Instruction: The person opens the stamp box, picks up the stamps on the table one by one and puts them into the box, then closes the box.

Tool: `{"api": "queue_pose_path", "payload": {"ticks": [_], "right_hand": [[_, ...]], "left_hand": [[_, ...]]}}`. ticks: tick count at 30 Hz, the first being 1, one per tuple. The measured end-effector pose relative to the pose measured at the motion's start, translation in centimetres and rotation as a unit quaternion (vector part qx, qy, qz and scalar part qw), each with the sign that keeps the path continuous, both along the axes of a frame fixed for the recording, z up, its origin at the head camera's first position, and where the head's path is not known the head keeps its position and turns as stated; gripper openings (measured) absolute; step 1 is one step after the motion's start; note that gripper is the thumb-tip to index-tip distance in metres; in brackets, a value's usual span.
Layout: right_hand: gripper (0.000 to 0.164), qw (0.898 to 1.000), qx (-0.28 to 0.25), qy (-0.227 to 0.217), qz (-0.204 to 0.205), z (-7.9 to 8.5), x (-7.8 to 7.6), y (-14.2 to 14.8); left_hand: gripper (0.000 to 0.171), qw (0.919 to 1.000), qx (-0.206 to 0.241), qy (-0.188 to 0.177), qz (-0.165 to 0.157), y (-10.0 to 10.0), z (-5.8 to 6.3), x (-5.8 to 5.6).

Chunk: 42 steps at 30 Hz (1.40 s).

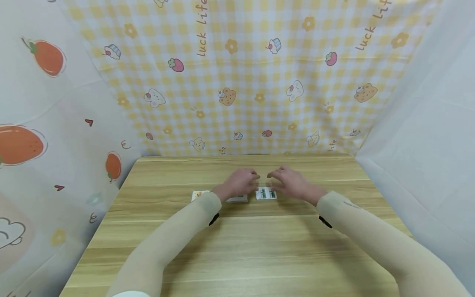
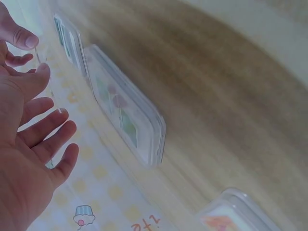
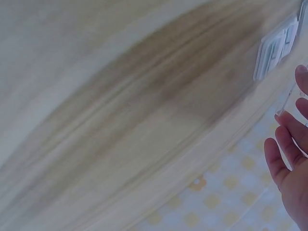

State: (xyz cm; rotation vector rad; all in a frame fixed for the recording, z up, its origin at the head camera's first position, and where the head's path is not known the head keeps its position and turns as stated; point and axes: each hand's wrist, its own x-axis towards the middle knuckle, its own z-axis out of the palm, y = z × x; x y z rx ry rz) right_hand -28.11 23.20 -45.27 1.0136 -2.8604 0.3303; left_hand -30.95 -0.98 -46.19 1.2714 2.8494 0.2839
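My left hand (image 1: 241, 181) and right hand (image 1: 289, 181) face each other above the table, holding a thin clear plate (image 2: 38, 55) between their fingertips. The plate shows only as a faint bright edge, so its full shape cannot be made out. Below the hands lies a clear flat case (image 1: 266, 193) with green and white printing inside. Beside it, under my left wrist, is a second clear case (image 2: 127, 108) with green patches, partly hidden in the head view. A third case (image 1: 198, 194) with an orange-red picture lies farther left, partly behind my sleeve.
The wood-grain table (image 1: 245, 251) carries the cases in a row. A yellow checked cloth (image 1: 256, 74) hangs along its far edge. White cloth with fruit prints (image 1: 50, 57) hangs on the left, and plain white cloth (image 1: 426, 136) on the right.
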Motion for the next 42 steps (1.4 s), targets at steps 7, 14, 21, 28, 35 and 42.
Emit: {"api": "queue_pose_path", "payload": {"ticks": [7,14,21,28,35,42], "right_hand": [[0.053,1.000,-0.001,-0.019,-0.001,-0.5,1.1,0.2],[0.059,1.000,0.006,-0.022,0.008,-1.6,1.4,0.1],[0.060,0.999,0.017,-0.031,0.006,-2.5,1.3,0.1],[0.061,0.999,0.006,-0.045,0.005,-2.5,1.5,0.2],[0.062,0.998,0.009,-0.056,-0.005,-2.5,1.6,0.2],[0.063,0.998,0.005,-0.062,-0.013,-2.5,1.7,0.2]], "left_hand": [[0.054,0.9998,-0.018,-0.003,0.000,0.2,-0.4,1.1],[0.056,0.9995,-0.032,-0.006,0.004,0.5,-1.1,1.5],[0.054,0.9992,-0.041,-0.006,0.000,0.6,-1.6,1.2],[0.051,0.9986,-0.052,-0.014,0.001,0.7,-1.2,1.4],[0.047,0.9987,-0.043,-0.027,-0.004,0.6,-1.5,1.4],[0.045,0.9988,-0.042,-0.025,0.002,0.8,-1.5,1.5]]}}
